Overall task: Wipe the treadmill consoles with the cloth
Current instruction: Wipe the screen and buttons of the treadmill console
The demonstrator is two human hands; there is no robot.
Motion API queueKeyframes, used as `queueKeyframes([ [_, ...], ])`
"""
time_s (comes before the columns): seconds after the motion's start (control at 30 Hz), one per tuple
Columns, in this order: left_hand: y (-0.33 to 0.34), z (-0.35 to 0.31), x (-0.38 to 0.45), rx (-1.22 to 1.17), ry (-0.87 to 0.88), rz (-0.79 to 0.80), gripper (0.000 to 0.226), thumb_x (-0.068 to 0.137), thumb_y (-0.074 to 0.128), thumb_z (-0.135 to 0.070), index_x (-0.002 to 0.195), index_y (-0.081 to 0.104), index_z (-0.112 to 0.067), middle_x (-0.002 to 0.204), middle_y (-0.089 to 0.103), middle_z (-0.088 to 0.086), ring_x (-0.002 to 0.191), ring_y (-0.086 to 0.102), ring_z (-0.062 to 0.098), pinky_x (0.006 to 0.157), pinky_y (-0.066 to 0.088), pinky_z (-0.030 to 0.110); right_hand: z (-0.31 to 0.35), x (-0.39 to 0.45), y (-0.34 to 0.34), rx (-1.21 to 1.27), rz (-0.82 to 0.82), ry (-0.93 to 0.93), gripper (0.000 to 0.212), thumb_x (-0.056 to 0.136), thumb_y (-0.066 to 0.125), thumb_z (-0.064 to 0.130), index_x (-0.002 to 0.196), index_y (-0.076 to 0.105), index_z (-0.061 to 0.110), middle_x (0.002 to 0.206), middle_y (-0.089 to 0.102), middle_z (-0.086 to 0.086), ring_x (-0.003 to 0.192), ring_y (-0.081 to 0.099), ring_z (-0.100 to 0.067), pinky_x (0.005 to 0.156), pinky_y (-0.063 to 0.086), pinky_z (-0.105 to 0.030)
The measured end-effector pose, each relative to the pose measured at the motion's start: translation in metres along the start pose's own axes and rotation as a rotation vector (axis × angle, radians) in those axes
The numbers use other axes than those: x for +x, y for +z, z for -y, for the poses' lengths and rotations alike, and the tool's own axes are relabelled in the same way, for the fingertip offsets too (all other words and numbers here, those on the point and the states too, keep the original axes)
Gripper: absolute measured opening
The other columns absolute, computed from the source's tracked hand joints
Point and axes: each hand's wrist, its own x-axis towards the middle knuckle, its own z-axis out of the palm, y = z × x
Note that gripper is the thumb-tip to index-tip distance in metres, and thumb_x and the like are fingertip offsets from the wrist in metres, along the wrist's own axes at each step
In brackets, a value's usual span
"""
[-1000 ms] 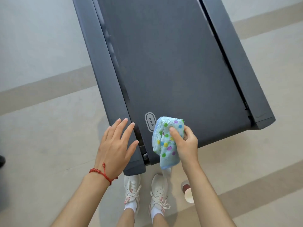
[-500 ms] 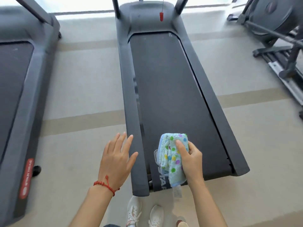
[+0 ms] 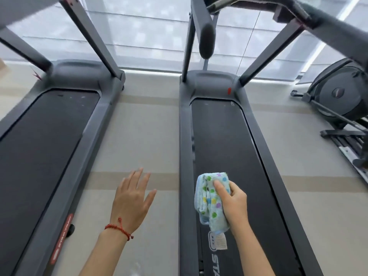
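Cloth [image 3: 212, 200], pale blue with coloured dots, is folded into a wad in my right hand [image 3: 234, 202]; my thumb presses across its front, my fingers wrap behind, and a white care tag [image 3: 220, 241] dangles from its lower end. I hold it in the air above the black belt of the right treadmill [image 3: 229, 136], which stretches ahead of that hand. My left hand [image 3: 131, 200] is empty, palm down with fingers spread wide, over the pale floor [image 3: 143, 132] between the two machines. A red string bracelet [image 3: 119, 229] circles its wrist. To the left of that hand runs the left treadmill [image 3: 45, 140]. Far ahead of my right hand and above it, the underside of a console [image 3: 264, 5] shows only blurred. An elliptical trainer [image 3: 342, 92] stands off to the right.
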Motion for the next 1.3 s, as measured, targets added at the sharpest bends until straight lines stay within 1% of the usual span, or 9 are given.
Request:
queueKeyframes([
  [0.2,-0.053,0.09,0.068,0.031,0.034,-0.015,0.062,0.098,0.013,-0.051,0.126,0.049,-0.009,0.125,0.057,0.017,0.116,0.052,0.036,0.089,0.046,0.05,0.057,0.033,0.11,0.048,-0.011,-0.071,0.02,0.082,0.066,0.024,0.08,0.062,0.004,0.072,0.067,-0.007,0.059,0.067,-0.009,0.049,0.052,-0.022],
  [0.37,-0.095,0.135,0.124,0.048,0.054,-0.079,0.062,0.098,0.015,-0.051,0.125,0.051,-0.008,0.125,0.057,0.017,0.117,0.051,0.036,0.089,0.046,0.05,0.102,0.059,0.171,0.073,0.015,-0.132,0.02,0.081,0.066,0.023,0.08,0.062,0.003,0.072,0.067,-0.007,0.059,0.067,-0.008,0.049,0.051,-0.02],
  [0.5,-0.109,0.158,0.169,0.055,0.07,-0.101,0.066,0.098,0.015,-0.052,0.125,0.053,-0.006,0.125,0.057,0.018,0.117,0.052,0.037,0.091,0.045,0.05,0.133,0.094,0.199,0.075,0.014,-0.171,0.02,0.081,0.067,0.023,0.08,0.062,0.004,0.073,0.068,-0.007,0.059,0.067,-0.008,0.049,0.052,-0.021],
  [0.6,-0.113,0.171,0.208,0.052,0.072,-0.114,0.065,0.098,0.014,-0.052,0.125,0.052,-0.007,0.125,0.057,0.018,0.117,0.052,0.037,0.09,0.045,0.051,0.151,0.129,0.217,0.067,0.003,-0.198,0.021,0.081,0.067,0.025,0.081,0.063,0.004,0.075,0.068,-0.008,0.065,0.068,-0.014,0.052,0.054,-0.024],
  [0.67,-0.115,0.178,0.239,0.057,0.086,-0.125,0.064,0.098,0.014,-0.052,0.125,0.051,-0.007,0.124,0.057,0.018,0.116,0.053,0.037,0.09,0.045,0.051,0.163,0.156,0.228,0.067,0.001,-0.222,0.021,0.081,0.067,0.026,0.082,0.063,0.005,0.076,0.068,-0.009,0.065,0.067,-0.015,0.053,0.054,-0.024],
  [0.87,-0.127,0.195,0.347,0.091,0.1,-0.166,0.066,0.099,0.013,-0.051,0.122,0.055,-0.005,0.121,0.059,0.019,0.112,0.056,0.038,0.088,0.046,0.053,0.215,0.249,0.264,0.116,0.013,-0.283,0.023,0.081,0.066,0.024,0.086,0.063,0.002,0.077,0.069,-0.009,0.061,0.068,-0.01,0.051,0.053,-0.021],
  [1.03,-0.146,0.205,0.439,0.101,0.106,-0.227,0.068,0.099,0.012,-0.051,0.122,0.056,-0.005,0.123,0.059,0.017,0.115,0.054,0.036,0.09,0.045,0.052,0.273,0.326,0.288,0.121,0.032,-0.349,0.022,0.081,0.066,0.024,0.086,0.063,0.004,0.078,0.069,-0.009,0.061,0.068,-0.007,0.051,0.053,-0.02],
  [1.2,-0.156,0.22,0.529,0.104,0.137,-0.265,0.07,0.099,0.012,-0.051,0.121,0.058,-0.004,0.122,0.059,0.019,0.113,0.055,0.037,0.089,0.045,0.053,0.315,0.4,0.313,0.128,0.021,-0.4,0.023,0.081,0.066,0.024,0.087,0.063,0.002,0.078,0.069,-0.009,0.062,0.068,-0.009,0.051,0.053,-0.021],
  [1.3,-0.152,0.237,0.588,0.108,0.168,-0.258,0.07,0.099,0.012,-0.051,0.121,0.058,-0.004,0.122,0.059,0.019,0.113,0.055,0.037,0.09,0.046,0.052,0.334,0.449,0.334,0.123,-0.004,-0.417,0.022,0.081,0.066,0.026,0.085,0.063,0.005,0.08,0.07,-0.011,0.067,0.069,-0.015,0.055,0.056,-0.025],
])
